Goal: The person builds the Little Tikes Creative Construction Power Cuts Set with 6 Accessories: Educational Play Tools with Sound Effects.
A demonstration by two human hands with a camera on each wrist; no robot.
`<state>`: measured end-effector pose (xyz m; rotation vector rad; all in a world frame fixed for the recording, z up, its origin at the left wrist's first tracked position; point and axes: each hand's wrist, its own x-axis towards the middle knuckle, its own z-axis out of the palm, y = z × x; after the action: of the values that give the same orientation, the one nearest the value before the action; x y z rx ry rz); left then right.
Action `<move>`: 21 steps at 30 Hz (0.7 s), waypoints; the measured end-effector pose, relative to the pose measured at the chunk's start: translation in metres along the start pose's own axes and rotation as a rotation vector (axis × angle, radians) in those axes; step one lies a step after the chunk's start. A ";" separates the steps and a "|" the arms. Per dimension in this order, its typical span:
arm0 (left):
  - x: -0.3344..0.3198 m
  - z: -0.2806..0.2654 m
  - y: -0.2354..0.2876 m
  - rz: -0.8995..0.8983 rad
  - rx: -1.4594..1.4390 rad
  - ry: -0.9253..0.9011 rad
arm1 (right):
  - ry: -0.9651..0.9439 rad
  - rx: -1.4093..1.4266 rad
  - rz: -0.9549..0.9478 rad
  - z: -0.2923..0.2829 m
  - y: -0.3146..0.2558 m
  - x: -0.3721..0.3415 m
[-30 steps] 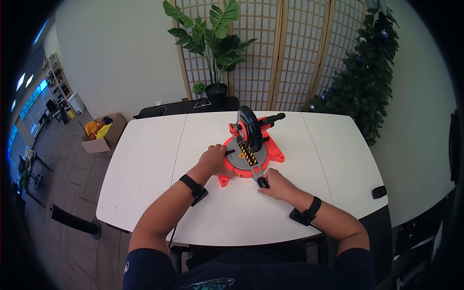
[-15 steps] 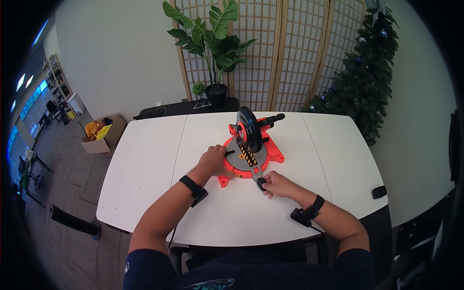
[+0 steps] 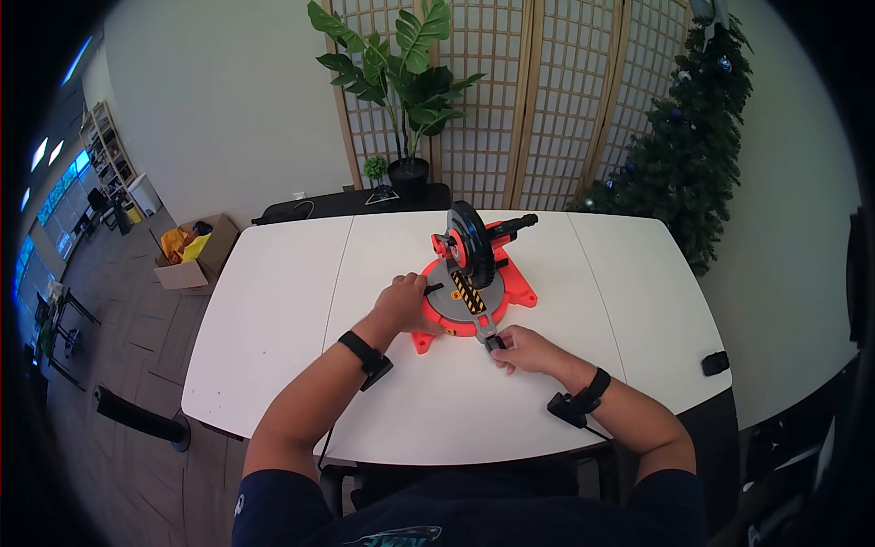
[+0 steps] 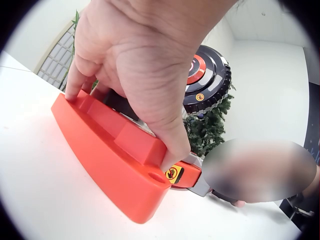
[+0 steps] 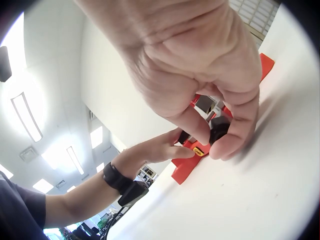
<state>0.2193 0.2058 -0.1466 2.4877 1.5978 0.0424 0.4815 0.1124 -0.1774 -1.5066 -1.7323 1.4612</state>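
Observation:
An orange and grey toy miter saw [image 3: 492, 290] with a black wheel-like blade stands on the white table [image 3: 410, 410]. My left hand [image 3: 401, 304] grips the left side of its orange base [image 4: 107, 155], thumb at the front end and fingers over the far part. At the front of the saw, my right hand [image 3: 526, 350] pinches the black knob [image 5: 219, 129] on the grey arm between thumb and fingers. A yellow warning sticker [image 4: 173, 174] shows beside my left thumb.
A small black object [image 3: 715, 363] lies at the table's right edge. Behind the table stand a potted plant [image 3: 407, 173], a lattice screen and a decorated tree [image 3: 674, 173]. An open cardboard box [image 3: 196, 264] sits on the floor at left.
My right hand has shifted its fingers on the black knob and its wrist has turned slightly. The left hand and the saw body have stayed in place.

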 end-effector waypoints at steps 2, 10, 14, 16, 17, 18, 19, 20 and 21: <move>0.000 0.000 -0.001 0.004 -0.002 0.004 | 0.021 0.042 0.018 0.001 0.000 0.000; 0.000 0.001 0.000 0.002 0.006 0.012 | 0.017 -0.067 -0.008 0.001 -0.009 -0.003; 0.000 0.000 0.001 -0.006 0.009 -0.001 | -0.055 0.134 0.075 -0.007 0.003 0.009; -0.001 -0.001 0.001 0.002 0.010 0.000 | -0.106 0.218 0.114 -0.007 0.006 0.011; -0.001 0.000 0.000 0.001 0.010 0.000 | -0.061 0.223 0.113 -0.005 0.007 0.009; 0.000 0.001 0.000 -0.002 0.005 0.004 | -0.016 0.228 0.112 -0.004 0.006 0.009; 0.000 0.002 0.000 -0.005 0.000 0.010 | -0.016 0.227 0.111 -0.004 -0.001 0.006; 0.001 0.002 0.000 -0.005 0.000 0.010 | -0.014 0.043 0.089 -0.004 -0.013 0.000; 0.001 0.003 -0.001 -0.007 0.004 0.005 | -0.010 -0.140 0.066 -0.005 -0.024 -0.004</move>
<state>0.2194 0.2067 -0.1494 2.4872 1.6095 0.0446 0.4762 0.1140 -0.1535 -1.6444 -1.8409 1.4073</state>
